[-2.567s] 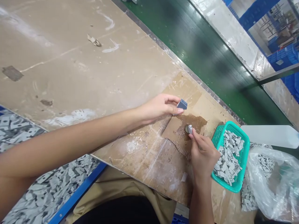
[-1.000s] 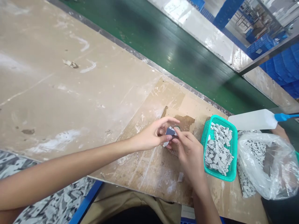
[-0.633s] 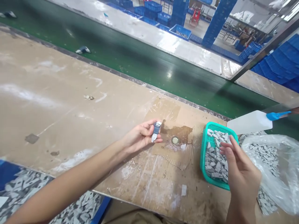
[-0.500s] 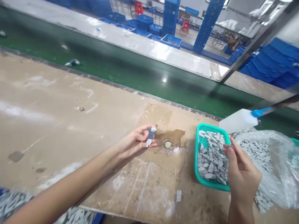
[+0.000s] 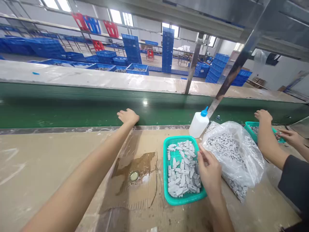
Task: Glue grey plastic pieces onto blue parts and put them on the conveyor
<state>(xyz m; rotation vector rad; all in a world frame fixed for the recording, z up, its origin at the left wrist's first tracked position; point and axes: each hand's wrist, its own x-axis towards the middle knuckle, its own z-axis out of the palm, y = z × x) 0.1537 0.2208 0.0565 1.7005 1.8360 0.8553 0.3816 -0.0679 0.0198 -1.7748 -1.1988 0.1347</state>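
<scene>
My left hand (image 5: 127, 117) reaches out over the green conveyor belt (image 5: 101, 108), palm down. Its fingers are stretched to the left and apart, and no part shows in them. By the right rim of a teal plastic basket (image 5: 166, 180), my right hand (image 5: 209, 167) has its thumb and fingers drawn together. Whatever they pinch, if anything, is hidden. Small grey plastic pieces (image 5: 182, 177) fill much of the basket. On wet cardboard left of it lies a bottle cap (image 5: 134, 176).
A white squeeze bottle (image 5: 198, 125) with a blue nozzle stands behind the basket. Right of it sits a clear plastic bag (image 5: 251, 161) of grey pieces. A co-worker's hands (image 5: 264, 116) work at another teal basket (image 5: 251, 127). A metal post (image 5: 223, 87) rises beyond the bottle.
My left hand has moved forward from above the cardboard to the belt; the dark grey and white part it held is out of sight. My right hand stays by the basket. The view has turned right.
</scene>
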